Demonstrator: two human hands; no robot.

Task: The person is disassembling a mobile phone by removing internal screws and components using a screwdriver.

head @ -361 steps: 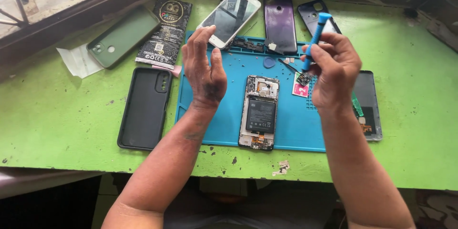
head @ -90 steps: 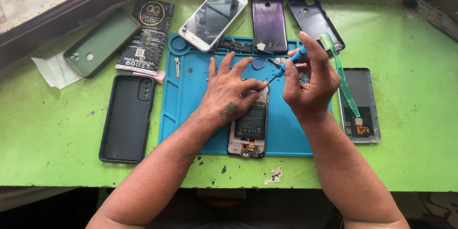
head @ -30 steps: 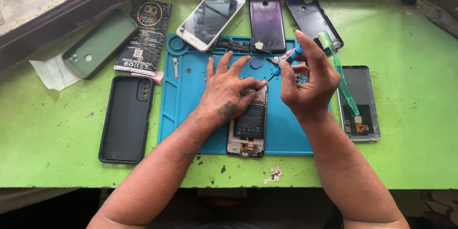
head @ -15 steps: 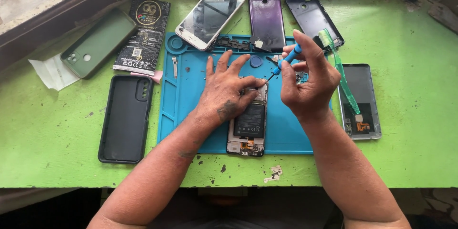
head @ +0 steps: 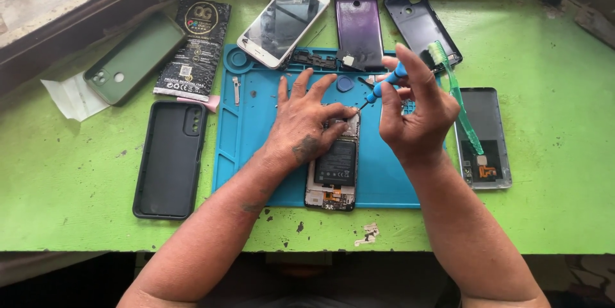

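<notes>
Opened phone lying under spread left hand.
Right hand is pinching blue screwdriver just right; blue mat is lying bare at left.

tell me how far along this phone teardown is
Done: the opened phone on the blue mat has its back off, battery and board exposed. In hand: the left hand steadies its upper end while the right hand works a blue screwdriver at the top corner. Left: the battery sits in place, and the top board looks fitted.
</notes>
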